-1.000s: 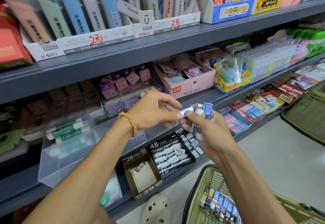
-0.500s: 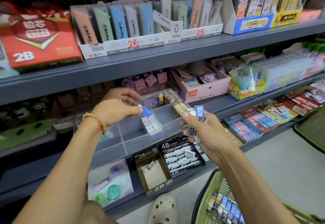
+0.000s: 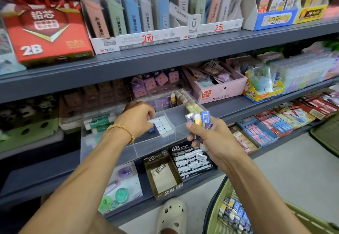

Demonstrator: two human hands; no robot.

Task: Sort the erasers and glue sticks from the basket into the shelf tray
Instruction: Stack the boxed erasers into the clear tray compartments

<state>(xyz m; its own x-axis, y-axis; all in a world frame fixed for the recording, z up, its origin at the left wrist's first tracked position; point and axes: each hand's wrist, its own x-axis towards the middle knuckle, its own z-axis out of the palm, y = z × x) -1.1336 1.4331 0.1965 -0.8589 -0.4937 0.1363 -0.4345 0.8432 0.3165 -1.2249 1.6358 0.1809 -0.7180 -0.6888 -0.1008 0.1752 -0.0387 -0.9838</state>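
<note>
A clear divided shelf tray [image 3: 154, 148] stands on the middle shelf. My left hand [image 3: 136, 118] reaches into its middle compartment, fingers pinched on a small blue-and-white eraser at the left of a row of erasers [image 3: 165, 126]. My right hand [image 3: 209, 142] hovers just right of the tray, gripping a bundle of blue-sleeved erasers and a yellow-capped glue stick [image 3: 200, 119]. Green-and-white glue sticks [image 3: 99, 122] lie in the tray's left compartment. The green basket [image 3: 213, 219] at bottom right holds several more erasers [image 3: 234, 213].
Below the tray sit a 2B eraser box [image 3: 163, 177] and a 4B eraser box [image 3: 191, 158]. A pink carton [image 3: 218, 92] stands right of the tray. My pale shoe [image 3: 172, 213] is on the floor. Another green basket [image 3: 328, 134] sits at far right.
My left hand took an eraser from the right hand's bundle, carried it left and lowered it into the tray's middle compartment. The right hand kept its bundle, and the view shifted left.
</note>
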